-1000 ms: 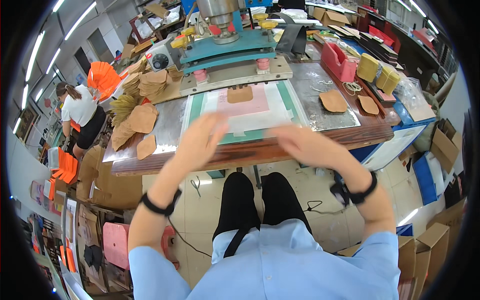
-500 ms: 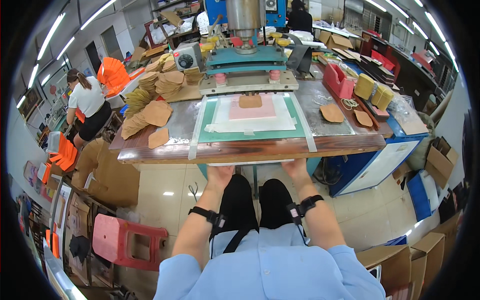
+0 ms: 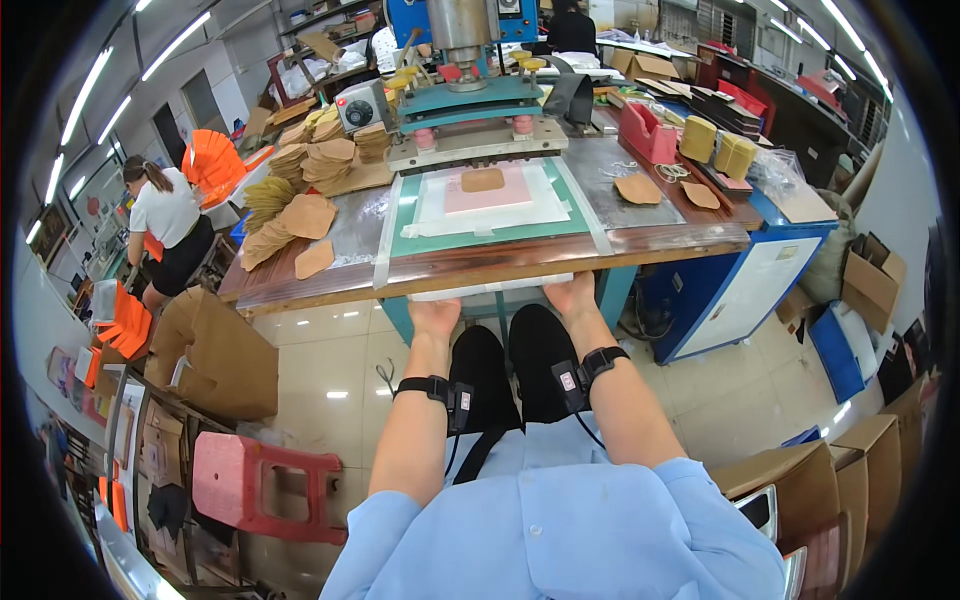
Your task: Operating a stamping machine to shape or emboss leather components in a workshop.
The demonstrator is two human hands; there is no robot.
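Note:
Both my hands reach under the front edge of the wooden table [image 3: 500, 261]. My left hand [image 3: 435, 316] is at the left end of a white flat panel [image 3: 490, 289] below the tabletop. My right hand [image 3: 570, 294] is at its right end. The fingers of both are hidden, so their grip cannot be made out. Above, a press [image 3: 470, 115] stands over a green mat [image 3: 415, 232] taped to the table. White sheets [image 3: 430, 215] and a pink sheet [image 3: 512, 196] lie on it, with a tan rounded leather piece [image 3: 483, 180] on top, near the press head.
Stacked tan leather pieces [image 3: 325, 165] stand left of the press. Single pieces [image 3: 638, 188] lie on the right. Farther right are a red tape dispenser [image 3: 648, 133] and yellow blocks [image 3: 735, 155]. A red stool [image 3: 230, 480] is at lower left; a person [image 3: 170, 210] sits beyond.
My view has shifted and tilted, so the table sits higher in the picture. Slightly more of the white panel shows below the table edge. Both hands are still at it.

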